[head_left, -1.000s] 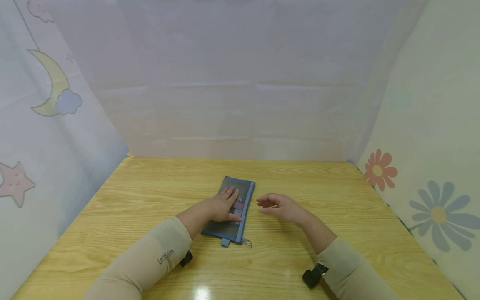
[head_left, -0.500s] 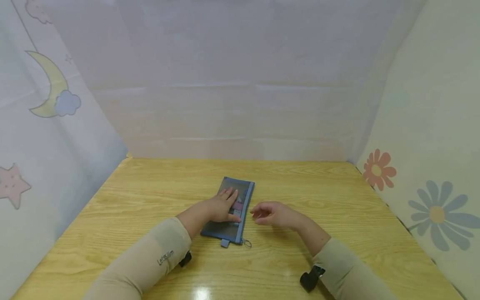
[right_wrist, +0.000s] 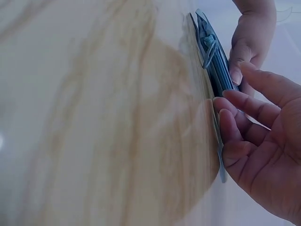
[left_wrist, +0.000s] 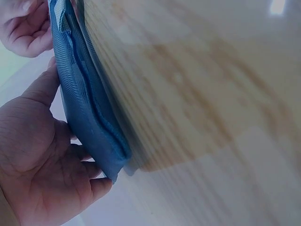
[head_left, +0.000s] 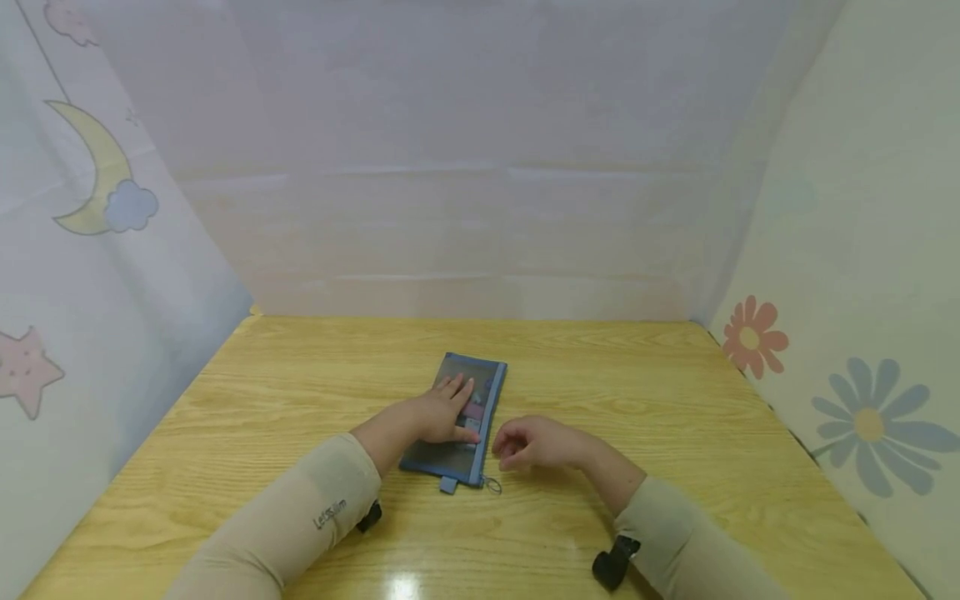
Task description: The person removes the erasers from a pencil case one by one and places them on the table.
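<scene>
A flat blue zip pouch with a see-through mesh front lies on the wooden table. Through the mesh show a pink piece and a pale one. My left hand rests on the pouch with fingers spread, the thumb by the zip side. Just right of the zip edge, my right hand hovers with loosely curled fingers and holds nothing. A zipper pull ring hangs off the near right corner, beside a small fabric tab. The right wrist view shows my right fingertips right at the pouch's side.
The wooden table reaches back to a pale fabric wall. Printed side sheets stand left and right, one with a moon, the other with flowers. A black wrist camera sits under the right forearm.
My right hand has come left and nearer to me, toward the zip pull corner, its fingers curling more. The left hand and the pouch have stayed in place.
</scene>
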Action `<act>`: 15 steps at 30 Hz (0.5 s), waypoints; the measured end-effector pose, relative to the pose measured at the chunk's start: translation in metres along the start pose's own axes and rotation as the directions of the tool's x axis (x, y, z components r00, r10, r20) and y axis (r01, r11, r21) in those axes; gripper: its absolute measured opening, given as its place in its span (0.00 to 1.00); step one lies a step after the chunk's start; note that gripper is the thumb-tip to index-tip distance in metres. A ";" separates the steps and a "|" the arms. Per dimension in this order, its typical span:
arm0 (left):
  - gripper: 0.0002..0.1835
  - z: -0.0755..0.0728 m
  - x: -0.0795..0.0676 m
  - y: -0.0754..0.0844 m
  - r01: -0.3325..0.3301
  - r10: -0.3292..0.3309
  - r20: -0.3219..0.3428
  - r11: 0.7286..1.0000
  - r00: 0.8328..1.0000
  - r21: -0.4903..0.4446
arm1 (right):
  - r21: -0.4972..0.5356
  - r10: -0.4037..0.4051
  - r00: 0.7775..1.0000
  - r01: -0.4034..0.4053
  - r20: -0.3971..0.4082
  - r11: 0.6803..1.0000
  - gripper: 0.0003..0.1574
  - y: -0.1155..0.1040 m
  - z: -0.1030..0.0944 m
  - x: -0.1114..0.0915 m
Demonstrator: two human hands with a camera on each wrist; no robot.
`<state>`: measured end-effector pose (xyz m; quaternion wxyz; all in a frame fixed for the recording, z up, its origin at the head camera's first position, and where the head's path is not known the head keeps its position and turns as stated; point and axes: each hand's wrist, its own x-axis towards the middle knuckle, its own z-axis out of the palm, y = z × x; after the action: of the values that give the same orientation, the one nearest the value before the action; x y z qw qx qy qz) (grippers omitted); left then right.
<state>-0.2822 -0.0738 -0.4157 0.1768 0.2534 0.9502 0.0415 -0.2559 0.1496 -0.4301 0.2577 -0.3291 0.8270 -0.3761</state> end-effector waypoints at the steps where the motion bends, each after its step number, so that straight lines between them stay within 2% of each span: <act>1: 0.52 0.000 0.000 0.000 0.000 0.000 0.001 1.000 1.000 0.001 | -0.011 0.004 1.000 -0.004 0.011 1.000 0.13 0.000 0.001 0.001; 5: 0.52 0.001 0.002 -0.001 -0.003 0.003 -0.007 1.000 1.000 0.010 | -0.045 0.013 0.998 -0.011 0.056 0.999 0.12 -0.003 0.003 0.003; 10: 0.53 0.002 0.003 -0.001 0.005 -0.005 -0.007 1.000 1.000 0.015 | -0.027 0.018 0.995 -0.016 0.093 1.000 0.14 -0.008 0.004 0.003; 15: 0.53 0.002 0.002 -0.002 0.002 -0.002 -0.002 1.000 1.000 0.008 | -0.089 -0.004 0.994 0.014 0.106 0.996 0.17 -0.010 0.008 0.004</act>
<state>-0.2838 -0.0745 -0.4189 0.1752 0.2529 0.9507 0.0380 -0.2495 0.1385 -0.4273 0.2843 -0.3636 0.8267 -0.3218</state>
